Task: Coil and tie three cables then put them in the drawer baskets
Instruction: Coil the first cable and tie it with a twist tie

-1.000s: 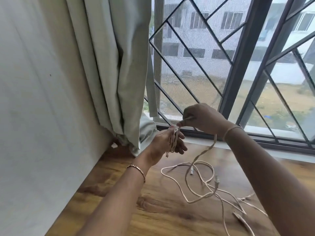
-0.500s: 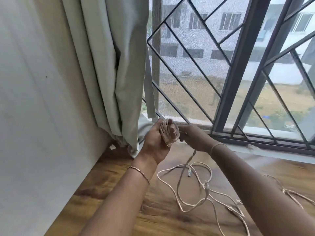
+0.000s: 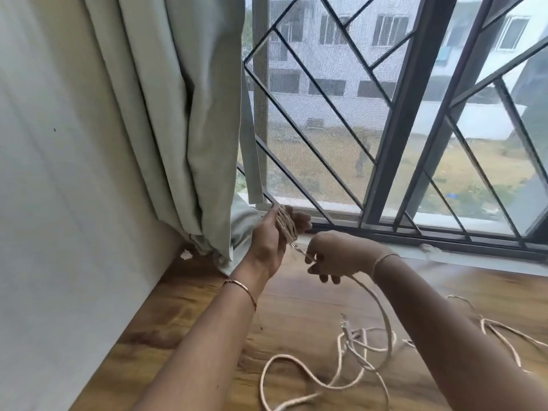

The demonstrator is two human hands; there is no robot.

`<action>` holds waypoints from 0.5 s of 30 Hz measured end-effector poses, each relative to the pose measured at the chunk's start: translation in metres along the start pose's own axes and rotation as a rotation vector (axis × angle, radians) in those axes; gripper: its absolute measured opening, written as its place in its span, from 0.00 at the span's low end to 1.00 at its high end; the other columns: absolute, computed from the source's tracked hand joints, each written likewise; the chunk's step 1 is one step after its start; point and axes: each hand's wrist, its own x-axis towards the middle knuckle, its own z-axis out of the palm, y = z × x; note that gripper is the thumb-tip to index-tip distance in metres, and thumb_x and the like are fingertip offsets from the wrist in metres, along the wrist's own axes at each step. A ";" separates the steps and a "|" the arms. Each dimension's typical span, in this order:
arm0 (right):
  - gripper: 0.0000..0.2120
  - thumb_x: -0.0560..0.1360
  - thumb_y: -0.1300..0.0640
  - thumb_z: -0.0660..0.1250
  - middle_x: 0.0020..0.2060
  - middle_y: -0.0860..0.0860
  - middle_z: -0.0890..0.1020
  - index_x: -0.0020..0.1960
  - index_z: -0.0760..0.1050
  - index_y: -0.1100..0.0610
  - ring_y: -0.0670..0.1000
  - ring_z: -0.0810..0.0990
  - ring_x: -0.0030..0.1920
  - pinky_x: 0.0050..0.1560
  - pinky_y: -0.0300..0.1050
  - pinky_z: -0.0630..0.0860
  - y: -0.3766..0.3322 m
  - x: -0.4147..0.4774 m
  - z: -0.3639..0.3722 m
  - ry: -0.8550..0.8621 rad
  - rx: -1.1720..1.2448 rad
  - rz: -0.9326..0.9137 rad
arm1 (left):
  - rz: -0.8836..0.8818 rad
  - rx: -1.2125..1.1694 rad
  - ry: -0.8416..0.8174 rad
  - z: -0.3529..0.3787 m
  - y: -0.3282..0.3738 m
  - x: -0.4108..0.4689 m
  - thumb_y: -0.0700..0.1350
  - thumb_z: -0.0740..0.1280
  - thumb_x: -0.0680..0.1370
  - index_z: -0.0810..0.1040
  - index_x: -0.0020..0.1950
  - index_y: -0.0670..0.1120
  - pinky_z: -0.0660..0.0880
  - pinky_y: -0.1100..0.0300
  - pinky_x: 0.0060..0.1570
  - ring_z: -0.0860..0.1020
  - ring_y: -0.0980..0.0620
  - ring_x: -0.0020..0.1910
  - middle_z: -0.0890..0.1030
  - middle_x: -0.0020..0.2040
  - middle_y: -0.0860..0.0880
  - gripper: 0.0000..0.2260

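- The fingers [image 3: 299, 222] of the left hand [image 3: 271, 238] are held flat, so the cable [image 3: 382, 315] can be wound around them.
- The cable is pinched tight in the right hand [image 3: 332, 256], near the window [image 3: 397, 120].
- The loose rest is left on the wooden floor [image 3: 207, 315], near right.

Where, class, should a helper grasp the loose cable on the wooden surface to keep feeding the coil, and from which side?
Judging by its pose: grip the taut strand just below the right hand, coming from above; lower down it tangles into loops.
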 end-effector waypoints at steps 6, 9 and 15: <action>0.06 0.78 0.56 0.65 0.32 0.49 0.81 0.44 0.78 0.57 0.44 0.77 0.23 0.25 0.35 0.71 0.003 -0.001 -0.005 0.200 0.281 -0.007 | 0.044 0.282 -0.025 -0.013 -0.002 0.008 0.50 0.48 0.84 0.75 0.45 0.40 0.73 0.50 0.54 0.80 0.47 0.41 0.83 0.38 0.43 0.21; 0.10 0.73 0.48 0.70 0.31 0.47 0.80 0.36 0.77 0.51 0.45 0.76 0.28 0.28 0.38 0.69 0.004 0.003 -0.011 0.386 0.175 -0.008 | 0.023 0.393 0.014 -0.016 -0.007 0.014 0.50 0.50 0.84 0.73 0.54 0.36 0.77 0.56 0.43 0.80 0.48 0.40 0.81 0.43 0.40 0.20; 0.07 0.74 0.53 0.71 0.35 0.50 0.83 0.41 0.82 0.56 0.49 0.80 0.36 0.37 0.45 0.75 0.011 0.008 -0.022 0.482 0.249 -0.041 | 0.006 0.577 -0.112 -0.011 -0.005 0.015 0.50 0.49 0.84 0.72 0.56 0.33 0.77 0.60 0.39 0.81 0.47 0.37 0.80 0.42 0.37 0.21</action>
